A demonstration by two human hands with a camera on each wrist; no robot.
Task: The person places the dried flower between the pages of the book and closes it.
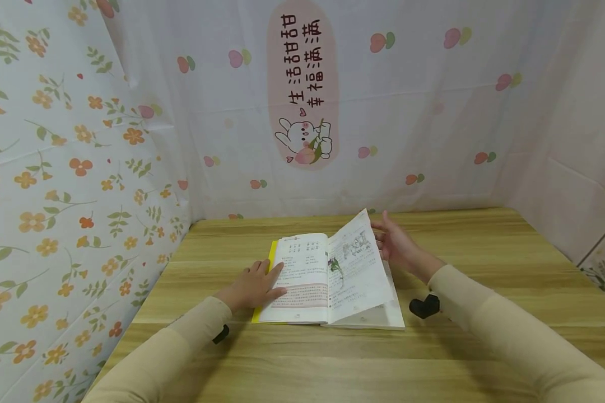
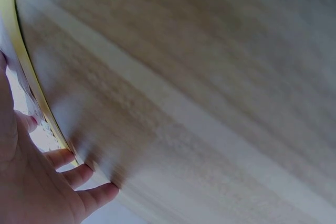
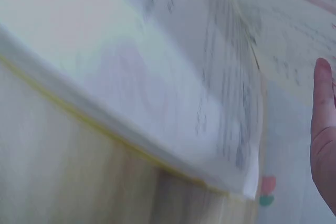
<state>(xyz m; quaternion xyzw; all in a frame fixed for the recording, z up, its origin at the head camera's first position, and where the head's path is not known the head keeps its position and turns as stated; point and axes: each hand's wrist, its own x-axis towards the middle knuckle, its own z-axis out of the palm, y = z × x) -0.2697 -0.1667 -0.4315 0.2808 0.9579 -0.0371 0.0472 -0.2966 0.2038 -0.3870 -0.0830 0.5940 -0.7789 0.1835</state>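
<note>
An open white-paged printed book with a yellow cover [image 1: 302,280] lay flat on a wood-grained table [image 1: 292,364], between the person's two hands. The left hand [image 1: 254,285] rested on its left edge with the fingers spread apart, two digits on the printed page and the others reaching past the yellow border onto the wood. On the other side, a thin white illustrated leaf [image 1: 355,263] stood raised at a slant above the right-hand pages, the right hand [image 1: 398,246] at its outer edge with digits apart, fingertips partly hidden behind the paper.
</note>
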